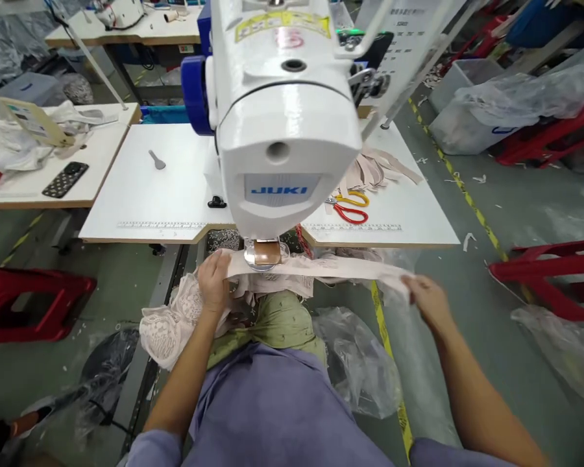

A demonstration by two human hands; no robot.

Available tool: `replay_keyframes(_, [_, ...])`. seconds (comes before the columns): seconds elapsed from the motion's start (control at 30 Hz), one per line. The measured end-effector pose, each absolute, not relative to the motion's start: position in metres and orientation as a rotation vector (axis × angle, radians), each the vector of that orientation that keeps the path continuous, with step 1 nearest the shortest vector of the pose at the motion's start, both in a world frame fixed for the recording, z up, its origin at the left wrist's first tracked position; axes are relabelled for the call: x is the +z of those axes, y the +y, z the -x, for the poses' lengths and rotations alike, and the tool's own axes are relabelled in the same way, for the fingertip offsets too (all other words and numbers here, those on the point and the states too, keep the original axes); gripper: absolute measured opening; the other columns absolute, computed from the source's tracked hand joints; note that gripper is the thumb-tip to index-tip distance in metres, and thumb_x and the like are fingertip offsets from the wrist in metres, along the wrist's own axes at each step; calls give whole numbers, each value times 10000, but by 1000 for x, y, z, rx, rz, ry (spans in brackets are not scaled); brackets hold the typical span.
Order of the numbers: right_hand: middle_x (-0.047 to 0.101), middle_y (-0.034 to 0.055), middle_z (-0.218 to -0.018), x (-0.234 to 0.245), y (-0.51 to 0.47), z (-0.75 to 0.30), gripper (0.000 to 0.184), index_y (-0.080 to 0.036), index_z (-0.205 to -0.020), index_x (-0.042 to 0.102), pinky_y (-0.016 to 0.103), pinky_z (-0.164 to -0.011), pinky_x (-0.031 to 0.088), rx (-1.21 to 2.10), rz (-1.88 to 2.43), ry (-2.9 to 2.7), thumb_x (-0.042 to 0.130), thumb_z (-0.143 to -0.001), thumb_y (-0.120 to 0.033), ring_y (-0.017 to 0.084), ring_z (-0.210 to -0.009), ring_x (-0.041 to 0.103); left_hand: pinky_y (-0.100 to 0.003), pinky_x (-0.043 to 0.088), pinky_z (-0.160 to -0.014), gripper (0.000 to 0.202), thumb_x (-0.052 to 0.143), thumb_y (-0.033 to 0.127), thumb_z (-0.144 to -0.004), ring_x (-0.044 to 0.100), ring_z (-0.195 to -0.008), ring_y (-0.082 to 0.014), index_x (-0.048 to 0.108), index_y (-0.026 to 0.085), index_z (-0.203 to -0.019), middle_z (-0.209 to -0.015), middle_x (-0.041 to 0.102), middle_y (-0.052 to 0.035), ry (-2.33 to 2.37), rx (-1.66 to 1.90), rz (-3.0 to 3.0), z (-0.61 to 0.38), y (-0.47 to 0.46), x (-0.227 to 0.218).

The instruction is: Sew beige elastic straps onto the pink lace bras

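Observation:
A white JUKI sewing machine (287, 143) stands in front of me. A pale beige fabric band (340, 267) runs across under its head, pulled fairly straight. My left hand (215, 280) is closed on the band just left of the machine's foot area. Further out on the right, my right hand (431, 298) pinches the band's other end. Lace fabric (168, 321) in the same pale shade hangs bunched beside my left wrist and over my lap. The needle is hidden behind the machine's round plate (263, 255).
Red-and-yellow-handled scissors (351, 211) and beige strips (379, 170) lie on the white table (160, 188), right of the machine. A small grey spoon-shaped tool (157, 160) lies on the left. Red stools (34, 303) stand either side. A person's foot (36, 415) shows at lower left.

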State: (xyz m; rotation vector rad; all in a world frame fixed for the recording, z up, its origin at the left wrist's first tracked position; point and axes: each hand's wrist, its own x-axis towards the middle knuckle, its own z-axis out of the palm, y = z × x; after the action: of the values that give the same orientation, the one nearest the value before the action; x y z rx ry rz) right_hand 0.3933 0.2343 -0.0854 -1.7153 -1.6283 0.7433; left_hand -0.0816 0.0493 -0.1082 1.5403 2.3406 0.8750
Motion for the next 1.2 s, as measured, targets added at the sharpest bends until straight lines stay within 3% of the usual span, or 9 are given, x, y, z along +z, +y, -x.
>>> replay_keyframes(0.2, [670,172,-921,-159,182,-323,537,-176,-859,631,495,-854,488,887,1837,-1996,619,-676,-681,349,-953,620,-424,463,-1024,423,574,180,-829,574,-1220,-275,618,175,-1249,-1318,630,-150,2350,620,-1518,54,-22,-135])
replay_keyframes(0.37, [465,213,-1437,-156,140,-220,735,-172,-1393,455,531,-1091,346,712,1053,-2564,570,-821,-620,373,-1346,408,-396,440,-993,352,405,327,-947,574,-1143,-272,577,131,-1183,-1171,640,-170,2772,369,-1044,106,-98,-98])
replay_keyframes(0.47, [572,217,-1267,-146,138,-174,563,-161,-1309,538,523,-1011,390,705,900,-2692,560,-861,-502,384,-1221,491,-434,455,-838,437,405,485,-924,599,-995,-352,609,105,-998,-1001,645,-215,2937,167,-678,134,-139,-83])
replay_keyframes(0.57, [640,146,-953,-140,151,-158,282,-177,-1020,646,421,-839,456,787,952,-2654,511,-885,-384,310,-951,578,-324,383,-618,429,450,553,-884,584,-673,-278,563,187,-693,-661,604,-107,2835,67,-569,141,-163,-83])
replay_keyframes(0.67, [606,143,-892,-133,166,-157,281,-184,-881,628,395,-767,448,731,1080,-2563,396,-930,-334,293,-891,552,-285,250,-540,441,371,474,-933,465,-520,-197,426,228,-571,-524,489,-36,2749,81,-598,133,-170,-77])
replay_keyframes(0.83, [609,199,-1072,-110,165,-148,282,-155,-981,636,461,-884,441,689,1127,-2531,495,-883,-378,338,-1038,536,-286,236,-568,443,328,453,-957,429,-548,-161,318,224,-577,-535,432,3,2654,244,-814,92,-143,-22])
replay_keyframes(1.0, [610,164,-1179,-39,127,-146,609,-150,-1199,592,464,-1009,425,1112,735,-2546,675,-765,-568,328,-1153,527,-281,247,-550,462,391,441,-955,381,-522,-124,311,210,-563,-533,382,33,2126,725,-1203,33,-81,32])
replay_keyframes(1.1, [667,53,-989,13,117,-156,433,-180,-1091,649,337,-899,493,1628,261,-2593,649,-820,-518,219,-937,606,-273,254,-532,460,434,438,-942,366,-522,-124,349,208,-553,-525,358,39,1817,891,-1216,15,-34,34])
replay_keyframes(1.2, [656,17,-891,58,119,-179,273,-166,-973,674,278,-832,494,1783,319,-2451,602,-880,-412,160,-829,588,-259,389,-636,279,550,445,-875,511,-675,-158,583,202,-741,-682,552,5,1688,1057,-1105,2,16,16])
